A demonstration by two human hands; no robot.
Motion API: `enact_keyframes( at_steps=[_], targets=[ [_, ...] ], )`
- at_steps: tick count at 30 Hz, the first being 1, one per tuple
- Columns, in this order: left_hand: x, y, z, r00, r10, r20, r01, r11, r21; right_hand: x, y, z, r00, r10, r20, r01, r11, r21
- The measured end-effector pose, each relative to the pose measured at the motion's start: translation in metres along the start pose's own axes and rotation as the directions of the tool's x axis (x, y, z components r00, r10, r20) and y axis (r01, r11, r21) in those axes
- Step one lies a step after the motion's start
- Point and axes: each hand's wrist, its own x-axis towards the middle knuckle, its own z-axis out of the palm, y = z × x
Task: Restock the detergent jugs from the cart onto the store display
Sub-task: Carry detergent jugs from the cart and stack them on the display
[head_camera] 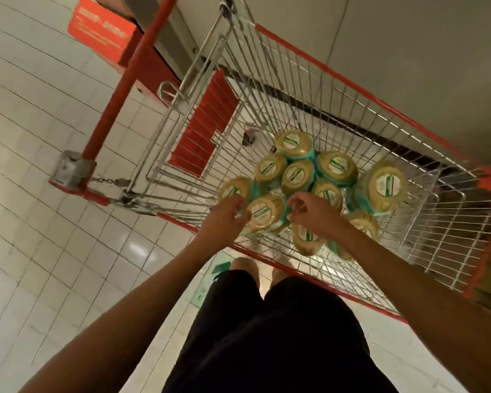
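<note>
Wire-mesh with red trim, the shopping cart [295, 103] holds a cluster of detergent jugs [298, 175] standing upright on its floor, tops up, likely so each lifts straight out. The person's left hand [230, 212] at nine o'clock and right hand [309, 214] at three o'clock flank the nearest jug [264, 215], fingers curled towards its sides. Blur hides whether either hand grips yet. The jugs show pale yellow tops, green-striped labels and teal bodies.

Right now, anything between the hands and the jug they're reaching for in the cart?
Nothing visible. The left hand and right hand flank one detergent jug, just inside the near rim of the shopping cart. Neighbouring jugs crowd it closely. Whether the fingers grip it yet is blurred. The display is out of view.
</note>
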Motion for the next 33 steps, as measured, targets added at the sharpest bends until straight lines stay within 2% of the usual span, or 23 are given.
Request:
enact_keyframes(
  at_steps=[3, 6, 10, 12, 14, 16, 20, 24, 28, 33],
  targets=[
    [0.066, -0.016, 0.012, 0.999, -0.032, 0.023, 0.03, 0.995, 0.095, 0.046, 0.004, 0.018, 1.0, 0.005, 0.03, -0.001, 0.992, -0.127],
    [0.128, -0.038, 0.026, 0.997, -0.068, 0.041, 0.062, 0.989, 0.131, 0.087, 0.003, 0.045, 0.993, -0.064, 0.094, 0.088, 0.958, -0.274],
    [0.177, -0.079, 0.049, 0.989, -0.101, 0.109, 0.071, 0.967, 0.247, 0.121, 0.01, 0.087, 0.987, -0.076, 0.141, 0.137, 0.854, -0.501],
    [0.194, -0.098, 0.06, 0.985, -0.076, 0.154, 0.017, 0.935, 0.355, 0.133, 0.016, 0.106, 0.973, -0.06, 0.223, 0.186, 0.778, -0.6],
    [0.207, -0.115, 0.07, 0.981, -0.067, 0.183, -0.01, 0.919, 0.393, 0.145, 0.024, 0.119, 0.961, -0.045, 0.271, 0.226, 0.691, -0.687],
    [0.216, -0.128, 0.078, 0.975, -0.095, 0.199, -0.005, 0.892, 0.452, 0.155, 0.032, 0.128, 0.958, -0.049, 0.284, 0.247, 0.643, -0.725],
    [0.223, -0.138, 0.092, 0.981, -0.129, 0.145, 0.034, 0.85, 0.526, 0.168, 0.041, 0.135, 0.955, -0.085, 0.285, 0.276, 0.611, -0.742],
    [0.226, -0.14, 0.102, 0.983, -0.14, 0.116, 0.057, 0.845, 0.532, 0.175, 0.051, 0.127, 0.929, -0.096, 0.357, 0.351, 0.533, -0.77],
    [0.227, -0.139, 0.101, 0.985, -0.135, 0.105, 0.06, 0.848, 0.526, 0.176, 0.054, 0.118, 0.919, -0.101, 0.381, 0.378, 0.502, -0.778],
    [0.224, -0.119, 0.091, 0.975, -0.17, 0.144, 0.082, 0.875, 0.477, 0.162, 0.053, 0.097, 0.961, -0.065, 0.267, 0.261, 0.527, -0.809]
  ],
)
